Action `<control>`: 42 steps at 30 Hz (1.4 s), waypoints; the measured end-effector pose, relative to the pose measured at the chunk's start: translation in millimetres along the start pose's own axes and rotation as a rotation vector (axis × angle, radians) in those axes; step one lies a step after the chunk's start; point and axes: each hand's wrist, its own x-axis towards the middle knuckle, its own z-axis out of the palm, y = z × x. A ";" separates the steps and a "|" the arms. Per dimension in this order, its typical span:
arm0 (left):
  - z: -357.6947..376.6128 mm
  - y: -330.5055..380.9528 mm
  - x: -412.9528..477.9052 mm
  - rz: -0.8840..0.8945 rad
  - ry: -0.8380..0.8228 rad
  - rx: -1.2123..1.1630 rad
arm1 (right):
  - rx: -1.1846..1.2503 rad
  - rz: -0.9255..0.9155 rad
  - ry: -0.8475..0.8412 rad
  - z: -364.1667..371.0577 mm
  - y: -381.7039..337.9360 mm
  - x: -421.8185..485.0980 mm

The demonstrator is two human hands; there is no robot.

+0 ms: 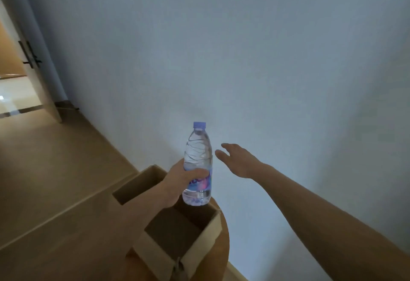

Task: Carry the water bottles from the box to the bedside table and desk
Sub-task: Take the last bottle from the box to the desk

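My left hand [180,182] grips a clear plastic water bottle [198,158] around its pink and purple label, holding it upright above the box. The bottle has a light purple cap. Below it stands an open cardboard box [206,234] whose visible inside looks bare; my left forearm hides part of it. My right hand [238,158] is stretched out to the right of the bottle, fingers spread, holding nothing and apart from the bottle.
The box rests on a round wooden table [225,256] against a pale blue-grey wall [244,58]. Wooden floor [44,169] spreads to the left. An open door [31,58] with a dark handle leads to a brighter room at the far left.
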 end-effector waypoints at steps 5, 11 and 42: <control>15.4 7.6 -13.9 0.023 -0.271 -0.001 | -0.068 0.178 0.103 0.9 26.2 -64.7; 62.0 9.6 -46.4 0.074 -0.477 0.062 | -0.101 0.425 0.222 6.6 49.3 -173.6; 570.3 24.8 -529.3 0.106 -1.503 0.015 | -0.070 1.429 0.596 -3.1 187.9 -898.1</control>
